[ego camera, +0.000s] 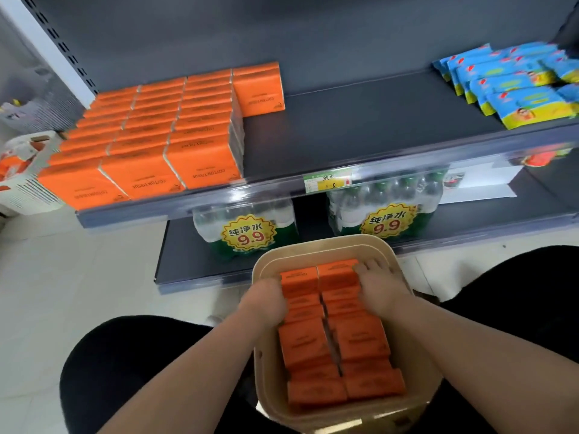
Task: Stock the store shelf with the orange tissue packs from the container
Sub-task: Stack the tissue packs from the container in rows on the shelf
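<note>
– Orange tissue packs [308,343]: where do you have them?
– In the tan container [404,270] between your knees. Two columns, packed side by side and touching. More of the same, the stocked packs [147,136], stand in three full rows at the left end of the shelf [360,130], with one further pack alone at the back beside them.
– Other stock?
– Blue packets [517,86] at the shelf's right end, well apart from the orange. Bundled water bottles [247,228] on the tier below.
– Hands?
– Both are down inside the container, apart, one on each side of the far packs. Your left hand [266,303] has its fingers tucked down against the left column. Your right hand [380,288] curls over the outer edge of the right column. The two clamp the far packs between them.
</note>
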Action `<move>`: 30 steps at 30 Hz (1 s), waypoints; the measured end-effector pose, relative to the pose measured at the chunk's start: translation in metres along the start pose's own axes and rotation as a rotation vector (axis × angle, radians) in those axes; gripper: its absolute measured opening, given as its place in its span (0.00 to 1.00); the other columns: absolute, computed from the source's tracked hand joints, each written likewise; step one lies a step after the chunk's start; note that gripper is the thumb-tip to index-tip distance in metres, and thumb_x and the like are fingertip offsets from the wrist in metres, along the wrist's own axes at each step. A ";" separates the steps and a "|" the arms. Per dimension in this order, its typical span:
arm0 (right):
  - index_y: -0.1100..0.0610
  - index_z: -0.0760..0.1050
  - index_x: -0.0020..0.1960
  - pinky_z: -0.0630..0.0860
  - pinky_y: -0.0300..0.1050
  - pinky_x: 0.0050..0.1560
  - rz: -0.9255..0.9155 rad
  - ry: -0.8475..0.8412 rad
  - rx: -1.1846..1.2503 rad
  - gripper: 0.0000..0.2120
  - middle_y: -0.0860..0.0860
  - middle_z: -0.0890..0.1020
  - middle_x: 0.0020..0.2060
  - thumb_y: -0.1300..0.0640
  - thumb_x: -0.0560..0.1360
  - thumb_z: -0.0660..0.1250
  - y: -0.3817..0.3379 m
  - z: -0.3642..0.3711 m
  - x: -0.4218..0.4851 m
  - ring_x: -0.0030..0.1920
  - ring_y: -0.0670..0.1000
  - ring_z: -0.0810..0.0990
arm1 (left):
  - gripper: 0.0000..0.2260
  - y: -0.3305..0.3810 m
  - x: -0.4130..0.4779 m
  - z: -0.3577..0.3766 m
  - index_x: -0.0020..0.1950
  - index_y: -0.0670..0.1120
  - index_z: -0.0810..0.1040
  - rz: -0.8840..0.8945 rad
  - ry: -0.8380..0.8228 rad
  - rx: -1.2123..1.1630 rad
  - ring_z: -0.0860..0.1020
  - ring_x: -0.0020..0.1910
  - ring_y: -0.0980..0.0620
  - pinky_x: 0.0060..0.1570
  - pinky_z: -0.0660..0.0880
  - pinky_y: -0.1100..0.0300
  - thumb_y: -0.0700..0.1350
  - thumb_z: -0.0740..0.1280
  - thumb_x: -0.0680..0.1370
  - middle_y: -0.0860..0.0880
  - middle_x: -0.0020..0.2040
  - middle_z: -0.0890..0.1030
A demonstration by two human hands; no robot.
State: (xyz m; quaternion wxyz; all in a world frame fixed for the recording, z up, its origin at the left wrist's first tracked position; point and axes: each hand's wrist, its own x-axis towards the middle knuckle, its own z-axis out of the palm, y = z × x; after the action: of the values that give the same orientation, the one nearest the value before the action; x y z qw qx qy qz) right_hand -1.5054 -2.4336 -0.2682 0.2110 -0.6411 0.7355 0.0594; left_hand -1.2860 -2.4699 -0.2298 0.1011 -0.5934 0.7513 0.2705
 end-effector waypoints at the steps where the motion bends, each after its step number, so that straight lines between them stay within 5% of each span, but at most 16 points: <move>1: 0.50 0.62 0.71 0.60 0.60 0.69 -0.017 -0.014 -0.018 0.23 0.53 0.66 0.69 0.51 0.77 0.58 -0.002 0.002 0.001 0.70 0.57 0.62 | 0.11 0.004 0.001 0.001 0.58 0.45 0.74 0.050 0.000 -0.040 0.80 0.50 0.46 0.47 0.75 0.58 0.46 0.61 0.78 0.46 0.53 0.81; 9: 0.52 0.61 0.71 0.64 0.54 0.66 -0.132 -0.060 -0.036 0.21 0.52 0.67 0.69 0.58 0.78 0.55 0.000 0.025 0.050 0.70 0.54 0.64 | 0.12 0.011 0.031 0.037 0.62 0.54 0.69 0.089 0.085 -0.104 0.78 0.54 0.50 0.52 0.76 0.56 0.46 0.60 0.79 0.51 0.57 0.79; 15: 0.53 0.57 0.74 0.65 0.54 0.65 -0.156 -0.109 -0.165 0.23 0.53 0.66 0.70 0.60 0.80 0.52 -0.001 0.042 0.082 0.68 0.56 0.65 | 0.11 -0.001 0.041 0.054 0.60 0.50 0.71 0.023 0.041 -0.086 0.77 0.56 0.48 0.53 0.75 0.54 0.46 0.58 0.79 0.49 0.57 0.77; 22: 0.53 0.67 0.64 0.65 0.53 0.59 -0.154 -0.025 -0.350 0.16 0.54 0.69 0.61 0.61 0.78 0.55 -0.006 0.053 0.092 0.62 0.56 0.68 | 0.11 0.001 0.056 0.053 0.60 0.51 0.72 0.028 0.088 -0.091 0.77 0.55 0.50 0.52 0.75 0.56 0.46 0.59 0.78 0.50 0.56 0.78; 30: 0.54 0.67 0.63 0.66 0.52 0.58 -0.304 0.033 -0.322 0.16 0.54 0.74 0.58 0.59 0.77 0.56 0.008 0.009 0.058 0.59 0.57 0.73 | 0.16 0.015 0.094 0.048 0.66 0.45 0.68 0.063 0.073 0.260 0.70 0.64 0.44 0.59 0.72 0.50 0.39 0.58 0.78 0.44 0.64 0.73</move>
State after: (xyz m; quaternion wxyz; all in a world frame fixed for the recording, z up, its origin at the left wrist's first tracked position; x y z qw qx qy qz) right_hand -1.5163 -2.4818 -0.3001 0.1004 -0.7708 0.6149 0.1334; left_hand -1.3342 -2.5209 -0.3099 0.1413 -0.5609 0.8014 0.1523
